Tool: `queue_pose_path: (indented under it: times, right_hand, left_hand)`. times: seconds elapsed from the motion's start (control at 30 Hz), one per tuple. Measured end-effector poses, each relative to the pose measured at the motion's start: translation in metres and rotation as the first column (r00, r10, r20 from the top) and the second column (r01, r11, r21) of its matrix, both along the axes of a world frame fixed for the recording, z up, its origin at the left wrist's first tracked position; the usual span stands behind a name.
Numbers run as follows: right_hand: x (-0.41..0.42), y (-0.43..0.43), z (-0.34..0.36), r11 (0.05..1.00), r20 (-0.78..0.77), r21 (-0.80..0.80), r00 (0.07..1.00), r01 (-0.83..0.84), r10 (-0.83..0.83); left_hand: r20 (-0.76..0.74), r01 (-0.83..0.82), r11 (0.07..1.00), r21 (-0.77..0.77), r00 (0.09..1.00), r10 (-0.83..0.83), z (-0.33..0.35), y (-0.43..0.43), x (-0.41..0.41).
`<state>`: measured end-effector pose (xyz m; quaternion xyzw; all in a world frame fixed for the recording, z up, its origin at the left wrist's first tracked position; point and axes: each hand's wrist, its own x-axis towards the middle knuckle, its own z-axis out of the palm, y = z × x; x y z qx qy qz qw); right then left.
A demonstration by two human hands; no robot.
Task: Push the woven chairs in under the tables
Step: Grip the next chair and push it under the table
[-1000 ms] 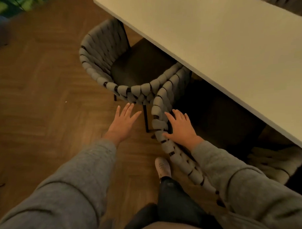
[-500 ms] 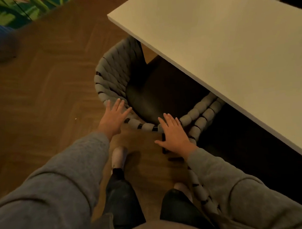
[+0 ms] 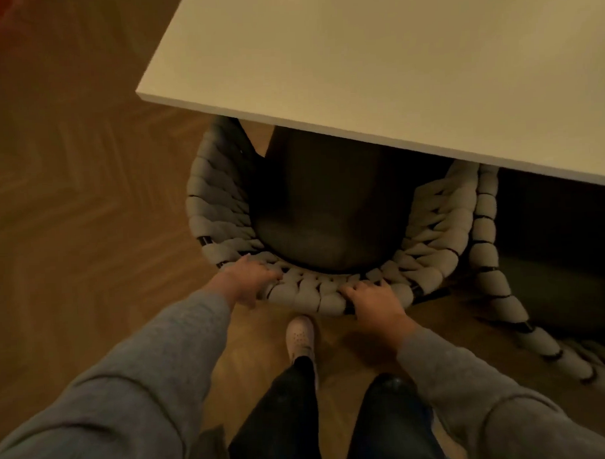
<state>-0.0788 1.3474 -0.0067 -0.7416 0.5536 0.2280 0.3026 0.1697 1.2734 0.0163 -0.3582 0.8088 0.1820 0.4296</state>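
A grey woven chair with a dark seat stands in front of me, its front part under the corner of the pale table. My left hand grips the top of the backrest on its left side. My right hand grips the same woven rim further right. A second woven chair stands close beside it on the right, its backrest rim touching or nearly touching the first.
Wooden herringbone floor spreads to the left. My legs and a light shoe are just behind the chair. The space under the table on the right is dark.
Both hands have come forward from hovering near the chairs and closed on the left chair's backrest. I have stepped round behind it, and it now faces the table squarely.
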Motion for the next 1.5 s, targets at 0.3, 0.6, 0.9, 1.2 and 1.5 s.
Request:
queue_pose_path:
  times: [0.3,0.6,0.9,1.2,1.5]
  right_hand:
    - [0.027,0.002,0.004,0.984,-0.195,-0.073,0.965,0.163,-0.174]
    - [0.049,0.039,0.005,0.984,-0.170,-0.111,0.973,0.136,-0.154]
    - [0.094,0.083,0.007,0.988,-0.170,-0.112,0.977,0.110,-0.128]
    - [0.124,0.050,0.011,0.977,-0.134,-0.151,0.976,0.149,-0.170]
    - [0.136,0.006,0.012,0.977,-0.161,-0.143,0.970,0.159,-0.181]
  left_hand:
    - [-0.165,0.049,0.994,-0.103,0.984,-0.066,0.002,-0.005,0.011]
    - [-0.213,0.018,0.990,-0.141,0.976,-0.048,-0.004,0.037,0.039]
    - [-0.224,-0.026,0.993,-0.114,0.975,0.000,-0.014,0.085,0.088]
    - [-0.208,-0.036,0.996,-0.076,0.978,0.019,-0.019,0.047,0.121]
    - [-0.245,-0.015,0.994,-0.105,0.969,-0.011,-0.019,-0.002,0.129]
